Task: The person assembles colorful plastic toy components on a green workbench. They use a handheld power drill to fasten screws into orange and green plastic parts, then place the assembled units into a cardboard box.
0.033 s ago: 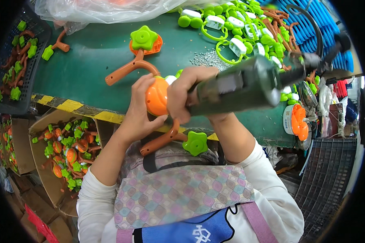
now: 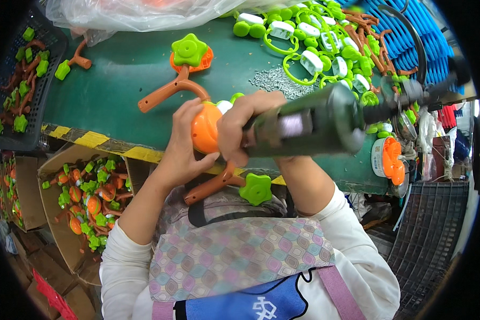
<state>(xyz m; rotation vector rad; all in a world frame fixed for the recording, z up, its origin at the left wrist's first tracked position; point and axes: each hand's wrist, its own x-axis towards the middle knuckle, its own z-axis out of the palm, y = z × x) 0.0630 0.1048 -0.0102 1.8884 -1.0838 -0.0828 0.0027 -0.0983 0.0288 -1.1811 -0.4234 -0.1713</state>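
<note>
Fingers of the left hand (image 2: 184, 146) wrap the orange toy ball (image 2: 205, 128) at the near edge of the green tabletop (image 2: 117, 80), while the right hand (image 2: 240, 130) closes round a powered screwdriver (image 2: 309, 122) pressed against it. Should the tip slip off — the ball is round and smooth — it could jab the left palm. Beyond the ball lie a brown branch piece (image 2: 168, 90), loose screws (image 2: 274, 80) and green rings (image 2: 304, 53); a brown stem with green star (image 2: 253, 189) hangs below it.

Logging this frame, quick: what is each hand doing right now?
Left hand: closed around the orange toy.
Right hand: closed on the power screwdriver.
</note>
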